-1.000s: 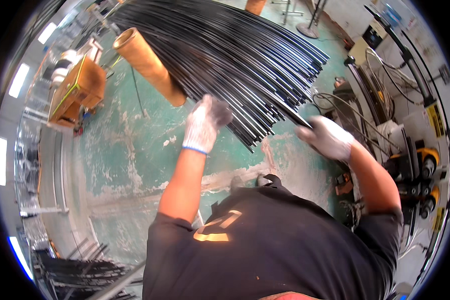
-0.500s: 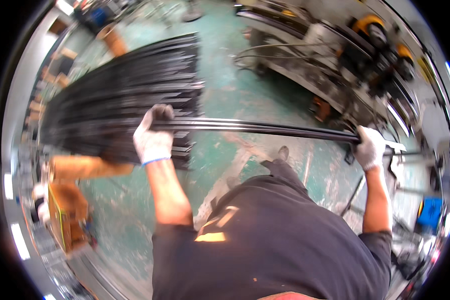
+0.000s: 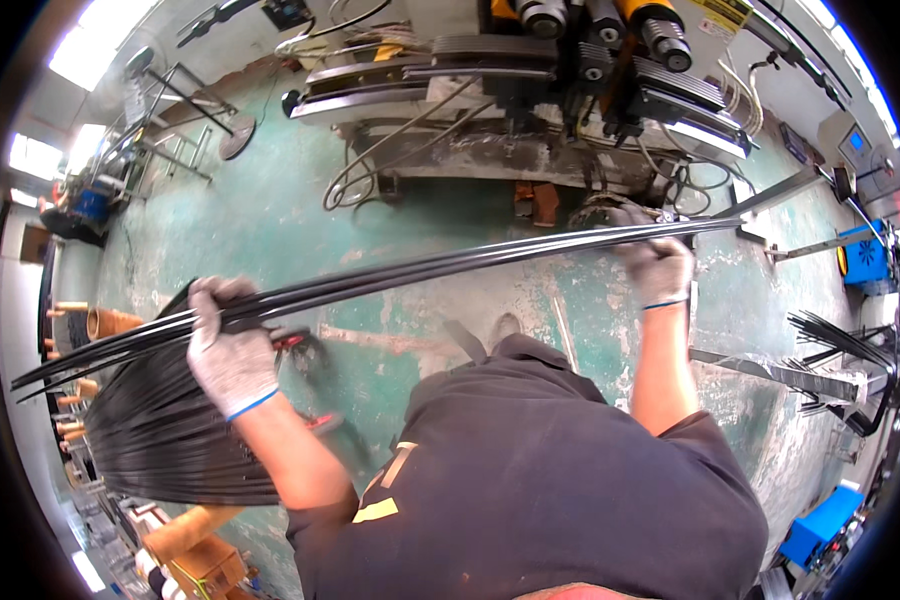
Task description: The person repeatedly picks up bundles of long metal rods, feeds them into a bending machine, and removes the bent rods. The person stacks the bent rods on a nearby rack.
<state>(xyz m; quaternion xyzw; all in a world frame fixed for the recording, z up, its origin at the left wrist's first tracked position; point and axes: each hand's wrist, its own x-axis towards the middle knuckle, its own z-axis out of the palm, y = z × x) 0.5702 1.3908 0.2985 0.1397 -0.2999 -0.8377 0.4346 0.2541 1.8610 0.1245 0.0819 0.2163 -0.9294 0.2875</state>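
The grip of the left hand [image 3: 232, 350] and of the right hand [image 3: 658, 262] is closed tight on a few long thin black rods [image 3: 450, 262] held level over the green floor [image 3: 270, 220], which look stiff, slippery and a little bendy, so holding near both ends seems best.

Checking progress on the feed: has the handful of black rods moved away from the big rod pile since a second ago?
Yes. The black rods, held in both gloved hands, now stretch clear of the rod pile, their far end near the machine.
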